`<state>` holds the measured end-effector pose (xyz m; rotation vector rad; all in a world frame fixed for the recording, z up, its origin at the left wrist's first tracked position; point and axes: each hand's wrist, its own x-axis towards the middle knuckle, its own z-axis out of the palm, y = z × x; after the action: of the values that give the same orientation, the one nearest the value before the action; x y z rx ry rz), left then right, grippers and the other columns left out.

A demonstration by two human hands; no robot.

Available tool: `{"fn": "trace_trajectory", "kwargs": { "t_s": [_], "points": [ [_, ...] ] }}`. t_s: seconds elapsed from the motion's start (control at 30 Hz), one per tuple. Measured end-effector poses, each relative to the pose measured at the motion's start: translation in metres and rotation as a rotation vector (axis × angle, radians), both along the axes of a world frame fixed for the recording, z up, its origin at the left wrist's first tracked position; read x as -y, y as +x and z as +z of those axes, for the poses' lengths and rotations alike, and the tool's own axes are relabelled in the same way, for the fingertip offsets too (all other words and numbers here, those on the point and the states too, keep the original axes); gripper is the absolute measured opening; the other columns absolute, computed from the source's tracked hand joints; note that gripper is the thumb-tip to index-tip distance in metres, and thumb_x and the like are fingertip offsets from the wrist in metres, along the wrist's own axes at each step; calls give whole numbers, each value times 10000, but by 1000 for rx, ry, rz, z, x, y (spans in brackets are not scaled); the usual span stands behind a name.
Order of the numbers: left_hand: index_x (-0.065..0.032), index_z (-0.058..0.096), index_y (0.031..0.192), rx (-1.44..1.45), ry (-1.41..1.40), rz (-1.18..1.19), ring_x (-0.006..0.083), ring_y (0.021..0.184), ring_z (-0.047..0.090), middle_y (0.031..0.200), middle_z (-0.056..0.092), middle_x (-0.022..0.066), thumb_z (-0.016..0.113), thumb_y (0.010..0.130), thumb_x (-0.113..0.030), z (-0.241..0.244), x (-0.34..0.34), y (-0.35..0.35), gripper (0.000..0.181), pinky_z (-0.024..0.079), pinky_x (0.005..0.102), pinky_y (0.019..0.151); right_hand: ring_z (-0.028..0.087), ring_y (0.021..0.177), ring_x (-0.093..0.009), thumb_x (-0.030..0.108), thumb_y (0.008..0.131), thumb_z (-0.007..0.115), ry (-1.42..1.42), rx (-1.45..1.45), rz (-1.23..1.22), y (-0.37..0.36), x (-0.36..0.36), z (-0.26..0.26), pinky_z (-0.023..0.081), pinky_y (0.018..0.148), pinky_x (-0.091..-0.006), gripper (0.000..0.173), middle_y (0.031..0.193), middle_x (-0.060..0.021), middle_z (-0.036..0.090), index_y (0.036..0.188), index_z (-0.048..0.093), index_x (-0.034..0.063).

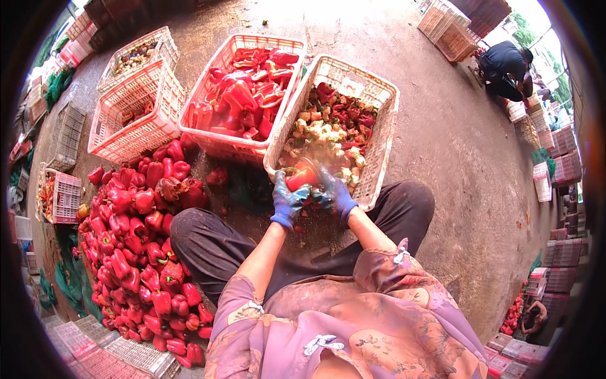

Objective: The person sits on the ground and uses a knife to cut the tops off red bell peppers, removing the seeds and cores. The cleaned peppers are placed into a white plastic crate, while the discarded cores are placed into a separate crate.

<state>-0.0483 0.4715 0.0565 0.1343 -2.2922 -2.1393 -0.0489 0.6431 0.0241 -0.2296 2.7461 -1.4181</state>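
Note:
My left hand (pixel 289 201), in a blue work glove, grips a red bell pepper (pixel 302 176) from the left. The gloved right hand (pixel 335 193) closes on the same pepper from its right side. A thin curved edge shows at the pepper's upper right, too blurred to name. Both hands are over the near end of a pale plastic crate (pixel 388 137) that holds pale pepper cores and red scraps (pixel 331 128). Left of it, a second plastic crate (pixel 218 144) holds cut red pepper pieces (pixel 241 97). My fingertips are partly hidden.
A large heap of whole red bell peppers (pixel 142 265) lies by my left knee. Beyond it are more plastic crates (pixel 137 109) and a small crate of scraps (pixel 66 196). Green netting (pixel 66 284) lies at the left. Another person (pixel 504 68) bends over crates at the upper right.

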Motion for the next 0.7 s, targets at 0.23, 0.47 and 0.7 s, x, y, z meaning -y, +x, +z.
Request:
{"fn": "trace_trajectory", "kwargs": {
  "t_s": [0.23,0.47,0.7],
  "points": [
    [-20,506,1240,65,-41,-68,175,971,587,1103,604,76,820,692,-161,-13,23,3,648,493,315,883,625,898,-414,323,804,630,100,363,65,-33,17,40,490,767,-485,583,1015,-192,665,1363,476,267],
    [-41,564,1173,219,671,-46,171,945,623,1074,625,67,703,716,-2,-9,39,-5,480,529,297,842,529,543,-111,29,816,584,-335,616,275,-89,-4,3,416,472,-283,152,671,20,597,937,667,71],
    [-48,559,1209,218,934,409,269,933,640,1049,635,117,644,805,-119,-45,66,-22,419,553,404,822,650,731,-351,188,761,664,295,-127,-57,-6,77,56,521,648,-440,561,819,-154,658,1306,548,256]
  ]
}}
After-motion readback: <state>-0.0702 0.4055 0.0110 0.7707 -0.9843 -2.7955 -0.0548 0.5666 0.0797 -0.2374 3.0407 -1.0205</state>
